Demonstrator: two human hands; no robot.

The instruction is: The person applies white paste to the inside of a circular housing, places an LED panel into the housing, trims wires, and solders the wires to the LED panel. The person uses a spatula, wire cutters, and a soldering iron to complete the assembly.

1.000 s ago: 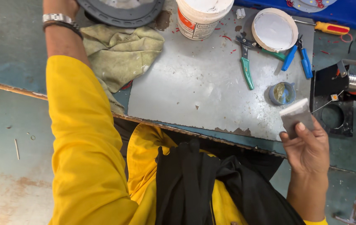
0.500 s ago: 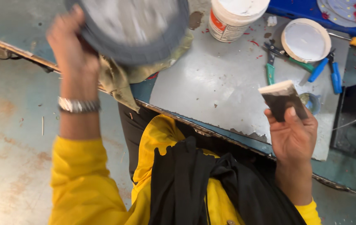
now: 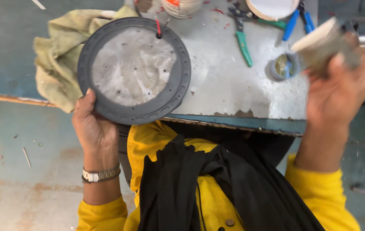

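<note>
Up right, the right hand [image 3: 340, 92] is gripping a blurred, folded sheet [image 3: 319, 42]; the left hand [image 3: 95, 124] is gripping a round disc [image 3: 133, 70] on the surface [image 3: 234, 90], covering a rag [image 3: 56, 64], with pliers [image 3: 242, 36] beyond.

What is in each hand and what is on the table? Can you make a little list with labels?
left hand: grips the lower rim of a round grey disc, metal in the middle
right hand: holds up a small folded piece of sandpaper, blurred
disc position: lying at the table's near edge, partly over a yellowish rag
table: worn metal sheet
tools: green-handled pliers, blue-handled pliers
small items: little open tin, white tub
</note>
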